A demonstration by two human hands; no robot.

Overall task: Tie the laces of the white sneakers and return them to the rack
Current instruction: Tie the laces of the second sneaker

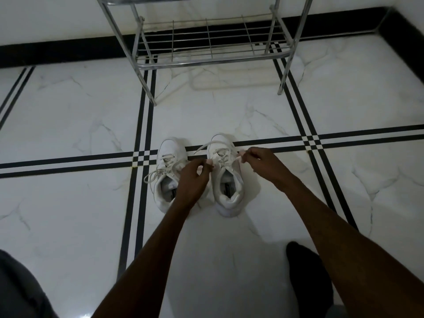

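We are in the tying step, working on the right sneaker (226,177), which stands on the floor (68,111) in front of the rack (206,42), well apart from its lowest shelf. Our left hand (193,177) sits just to the left of that sneaker, fingers pinched together on what looks like one lace end; our right hand (263,162) sits just to its right, fingers pinched on the other end. The lace (206,145) runs taut between the hands across the tongue, with a loose strand lying off toward the toe. No finished bow shows, so we judge the knot to be at its first crossing or being drawn snug; the exact stage is too small to tell.

The left sneaker (166,175) stands just beside the right sneaker, on its left, with its own lace trailing loose onto the floor, so it appears untied.

Next we probably need to form loops and cinch a bow here, keeping tension even, then repeat on the left sneaker before lifting both to the rack.
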